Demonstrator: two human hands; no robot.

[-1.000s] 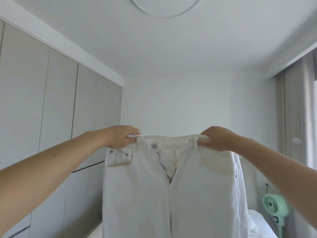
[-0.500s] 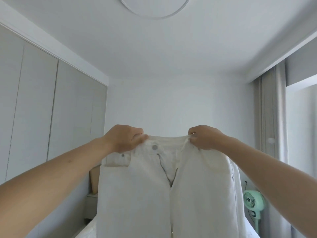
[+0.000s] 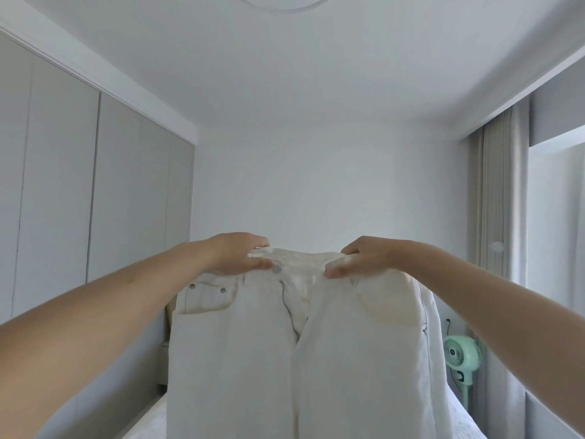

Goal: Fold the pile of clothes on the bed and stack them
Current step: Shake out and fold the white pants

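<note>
Head view: both hands [image 3: 240,253] pinch the hanging white jeans' [image 3: 297,359] waistband

No text, label or brand can be read anywhere

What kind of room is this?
Most likely a bedroom. A tall built-in wardrobe lines the left wall, a bed peeks out below the white jeans being held up, and a curtain hangs beside a green fan.

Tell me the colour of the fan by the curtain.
Mint green fan, seen in the head view.
</note>
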